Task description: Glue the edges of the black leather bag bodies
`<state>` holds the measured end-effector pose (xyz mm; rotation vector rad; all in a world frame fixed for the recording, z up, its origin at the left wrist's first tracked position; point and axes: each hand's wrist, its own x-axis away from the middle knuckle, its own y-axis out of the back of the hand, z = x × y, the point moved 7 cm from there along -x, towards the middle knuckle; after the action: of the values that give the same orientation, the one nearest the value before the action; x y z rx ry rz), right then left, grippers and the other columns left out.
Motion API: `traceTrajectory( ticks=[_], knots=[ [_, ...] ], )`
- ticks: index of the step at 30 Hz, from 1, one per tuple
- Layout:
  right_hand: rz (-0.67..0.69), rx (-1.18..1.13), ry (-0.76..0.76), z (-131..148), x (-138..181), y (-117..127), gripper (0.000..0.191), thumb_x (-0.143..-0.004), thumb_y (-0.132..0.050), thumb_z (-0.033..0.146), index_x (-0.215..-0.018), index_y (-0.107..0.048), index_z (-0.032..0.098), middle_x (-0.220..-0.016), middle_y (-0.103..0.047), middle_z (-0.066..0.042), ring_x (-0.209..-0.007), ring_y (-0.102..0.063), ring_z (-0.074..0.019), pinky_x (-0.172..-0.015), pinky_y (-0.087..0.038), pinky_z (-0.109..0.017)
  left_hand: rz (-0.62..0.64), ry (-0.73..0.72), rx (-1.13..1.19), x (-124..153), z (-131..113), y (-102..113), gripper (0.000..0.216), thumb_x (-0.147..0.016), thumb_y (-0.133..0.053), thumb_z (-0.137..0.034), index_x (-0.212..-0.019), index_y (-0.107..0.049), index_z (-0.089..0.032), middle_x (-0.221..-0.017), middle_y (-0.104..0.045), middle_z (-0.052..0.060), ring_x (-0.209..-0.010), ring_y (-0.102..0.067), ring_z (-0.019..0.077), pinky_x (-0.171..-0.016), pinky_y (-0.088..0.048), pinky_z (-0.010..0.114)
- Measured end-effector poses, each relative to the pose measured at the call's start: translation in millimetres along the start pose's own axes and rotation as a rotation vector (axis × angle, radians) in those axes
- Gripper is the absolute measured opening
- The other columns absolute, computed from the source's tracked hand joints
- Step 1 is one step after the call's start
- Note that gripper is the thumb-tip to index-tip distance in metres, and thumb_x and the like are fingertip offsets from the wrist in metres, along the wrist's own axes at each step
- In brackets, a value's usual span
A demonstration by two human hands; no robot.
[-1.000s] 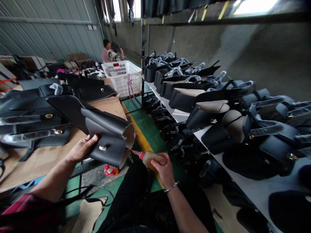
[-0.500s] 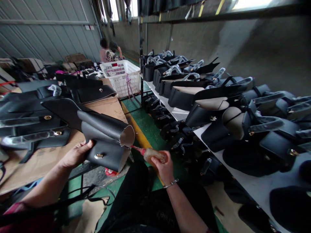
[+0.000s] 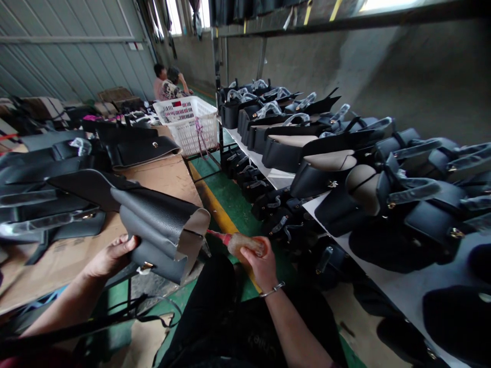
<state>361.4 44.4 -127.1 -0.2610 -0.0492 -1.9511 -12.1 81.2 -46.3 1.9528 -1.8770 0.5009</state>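
Your right hand (image 3: 261, 264) is shut tight around a squeeze bottle (image 3: 245, 244). The bottle looks soft and yellow-brown, with a thin red tip. It lies on its side, and the tip points left, right at the open end of the bag piece (image 3: 161, 225). I cannot tell if the tip touches the edge.

The bag piece is just left of the bottle, between your two hands. Your left hand (image 3: 111, 255) grips its near left side, with the fingers curled under it. The bag piece is curled up like a tube. Its long way runs from far left to near right. The outside is black and bumpy, and the inside is pale and smooth. A small gold clasp (image 3: 146, 266) shines on the bottom.

Farther left, flat black pieces lie on a brown cardboard table top (image 3: 169, 176). To the right, rows of black bags (image 3: 307, 153) sit on a shelf. Far back stands a white basket (image 3: 190, 122) full of holes, with two people (image 3: 166, 84) behind it.
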Motion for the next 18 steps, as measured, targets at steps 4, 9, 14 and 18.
traceTrajectory(
  ticks=[4, 9, 14, 18],
  knots=[
    [0.034, -0.031, -0.017, -1, 0, -5, 0.042, -0.057, -0.079, 0.032, -0.088, -0.054, 0.021, -0.077, -0.065, 0.001, -0.069, -0.063, -0.0171, -0.066, -0.053, -0.03, 0.061, -0.004, -0.021, -4, 9, 6, 0.04, -0.035, -0.087, -0.059, -0.053, -0.073, -0.025, -0.054, -0.066, 0.003, -0.055, -0.062, 0.0228, -0.055, -0.052, 0.031],
    [0.101, -0.083, -0.119, -20, 0, -10, 0.042, -0.058, -0.08, 0.035, -0.087, -0.054, 0.02, -0.073, -0.064, 0.002, -0.065, -0.061, -0.0158, -0.062, -0.052, -0.028, 0.086, -0.019, -0.012, -6, 8, 5, 0.038, -0.036, -0.088, -0.055, -0.051, -0.072, -0.024, -0.055, -0.067, 0.005, -0.063, -0.066, 0.0271, -0.058, -0.052, 0.034],
    [0.129, -0.24, -0.181, -27, 1, -12, 0.042, -0.057, -0.081, 0.036, -0.087, -0.055, 0.02, -0.076, -0.065, 0.002, -0.068, -0.063, -0.0171, -0.062, -0.053, -0.029, 0.08, -0.028, -0.026, -6, 7, 3, 0.037, -0.037, -0.088, -0.054, -0.055, -0.074, -0.025, -0.058, -0.069, 0.005, -0.064, -0.067, 0.0264, -0.057, -0.051, 0.033],
    [0.114, -0.22, -0.194, -24, 2, -17, 0.045, -0.054, -0.082, 0.036, -0.086, -0.054, 0.021, -0.073, -0.065, 0.002, -0.065, -0.063, -0.0177, -0.059, -0.053, -0.029, 0.093, -0.03, -0.033, -6, 8, 5, 0.038, -0.036, -0.087, -0.055, -0.054, -0.073, -0.025, -0.057, -0.069, 0.004, -0.062, -0.067, 0.0254, -0.057, -0.051, 0.032]
  ],
)
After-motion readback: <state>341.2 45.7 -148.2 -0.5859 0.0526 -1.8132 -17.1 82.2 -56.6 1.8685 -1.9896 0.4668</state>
